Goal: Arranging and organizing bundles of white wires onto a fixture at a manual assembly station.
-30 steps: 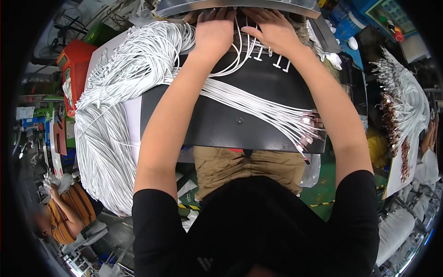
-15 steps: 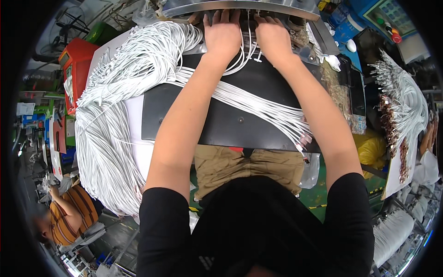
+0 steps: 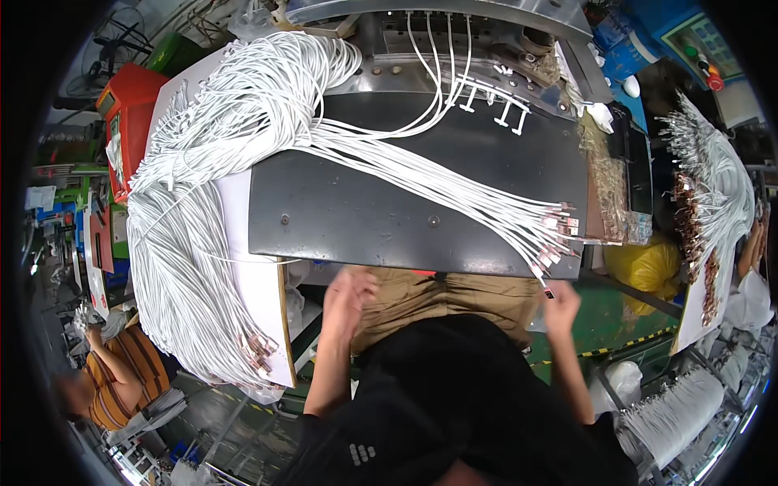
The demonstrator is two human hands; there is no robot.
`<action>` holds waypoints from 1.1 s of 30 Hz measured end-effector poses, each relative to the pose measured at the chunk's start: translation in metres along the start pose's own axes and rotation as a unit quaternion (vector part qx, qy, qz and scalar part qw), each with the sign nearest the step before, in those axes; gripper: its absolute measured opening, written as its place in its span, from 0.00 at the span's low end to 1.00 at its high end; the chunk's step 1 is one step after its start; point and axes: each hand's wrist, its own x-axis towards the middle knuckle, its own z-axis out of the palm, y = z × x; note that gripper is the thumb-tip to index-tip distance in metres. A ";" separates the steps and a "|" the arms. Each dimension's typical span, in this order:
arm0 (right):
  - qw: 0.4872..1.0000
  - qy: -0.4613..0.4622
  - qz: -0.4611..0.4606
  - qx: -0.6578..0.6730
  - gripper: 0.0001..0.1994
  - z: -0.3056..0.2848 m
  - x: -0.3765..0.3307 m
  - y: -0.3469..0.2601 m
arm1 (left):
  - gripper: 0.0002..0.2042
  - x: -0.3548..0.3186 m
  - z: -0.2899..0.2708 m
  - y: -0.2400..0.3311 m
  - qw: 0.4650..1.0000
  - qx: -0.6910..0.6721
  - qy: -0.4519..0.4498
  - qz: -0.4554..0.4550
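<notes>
While a big heap of white cables (image 3: 203, 186) spills over the left edge of the dark surface (image 3: 365, 211), the right hand (image 3: 559, 304) pinches one cable end (image 3: 548, 292) at the near right corner. The left hand (image 3: 347, 296) hangs loosely spread below the near edge. A yellow bag (image 3: 644, 267) sits nearby.

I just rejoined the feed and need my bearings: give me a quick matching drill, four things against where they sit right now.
Things:
1. left hand
2. right hand
3. cable bundle
4. yellow bag

Places:
A. draped over the bench's left side
B. below the bench's right end
C. at the near edge, touching a cable end
D. off the plate, above the lap

Pairs: 1-D, 2-C, 3-A, 4-B
</notes>
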 end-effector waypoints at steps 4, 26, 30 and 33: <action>0.988 -0.057 0.106 0.092 0.06 0.054 0.001 -0.064 | 0.12 0.028 -0.017 0.017 0.993 0.023 0.068 0.089; 0.976 -0.107 0.131 0.136 0.08 0.046 0.024 -0.036 | 0.08 0.031 -0.036 0.005 0.988 0.071 0.125 0.057; 0.961 -0.189 0.193 0.052 0.13 0.046 0.020 -0.049 | 0.13 0.039 -0.020 -0.008 0.991 0.068 0.095 0.059; 0.838 -0.504 0.183 0.103 0.15 0.051 0.035 -0.143 | 0.11 0.015 0.016 -0.023 0.962 0.257 0.053 0.079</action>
